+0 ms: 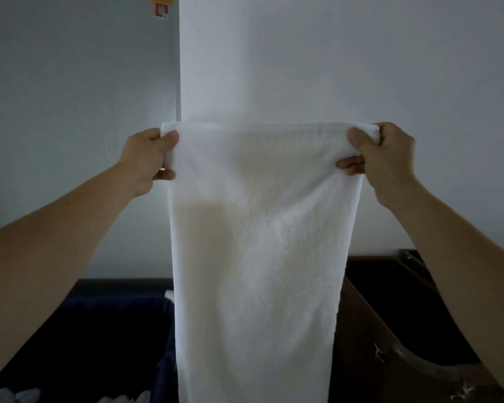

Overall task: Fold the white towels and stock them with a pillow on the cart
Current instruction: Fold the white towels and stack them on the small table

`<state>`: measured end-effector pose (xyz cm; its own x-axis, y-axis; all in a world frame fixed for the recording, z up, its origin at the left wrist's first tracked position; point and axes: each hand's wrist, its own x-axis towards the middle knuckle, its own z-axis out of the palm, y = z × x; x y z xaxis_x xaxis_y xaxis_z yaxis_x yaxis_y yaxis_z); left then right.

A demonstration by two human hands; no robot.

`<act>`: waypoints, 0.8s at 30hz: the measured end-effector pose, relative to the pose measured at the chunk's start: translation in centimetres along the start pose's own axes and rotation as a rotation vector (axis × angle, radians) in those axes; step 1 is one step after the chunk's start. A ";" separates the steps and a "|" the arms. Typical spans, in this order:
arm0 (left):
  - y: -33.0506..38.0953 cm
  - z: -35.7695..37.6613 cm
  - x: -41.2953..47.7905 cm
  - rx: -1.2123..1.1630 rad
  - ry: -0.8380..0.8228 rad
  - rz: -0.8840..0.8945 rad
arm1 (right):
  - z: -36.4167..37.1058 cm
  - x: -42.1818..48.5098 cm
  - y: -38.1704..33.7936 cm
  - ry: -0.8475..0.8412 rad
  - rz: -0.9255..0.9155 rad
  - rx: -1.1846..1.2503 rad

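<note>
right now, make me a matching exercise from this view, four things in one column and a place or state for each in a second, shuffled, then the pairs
Things
1. left hand
2. right hand
3. white towel
4. red and white sticker

Places or states
A. hangs down, stretched flat between the two hands
B. grips the towel's top right corner
C. on the wall at the upper left
D. grips the towel's top left corner

Pairs: 1-D, 2-B, 3-A, 4-C
</note>
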<state>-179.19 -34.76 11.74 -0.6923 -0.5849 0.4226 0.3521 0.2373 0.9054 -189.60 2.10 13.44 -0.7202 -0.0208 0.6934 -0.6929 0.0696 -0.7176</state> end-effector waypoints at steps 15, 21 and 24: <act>-0.5 5.6 3.6 -0.012 0.188 0.056 | 1.1 3.9 4.3 -0.064 0.082 0.112; 1.1 5.7 1.9 -0.067 0.255 0.099 | -0.2 3.9 3.7 -0.091 -0.004 0.162; 1.1 5.1 -0.8 -0.096 0.241 0.099 | -1.2 2.3 3.8 -0.124 0.003 0.193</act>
<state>-181.49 -30.07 12.65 -0.4856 -0.7332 0.4760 0.4764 0.2346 0.8474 -193.84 3.52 12.43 -0.7127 -0.1440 0.6866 -0.6757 -0.1219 -0.7270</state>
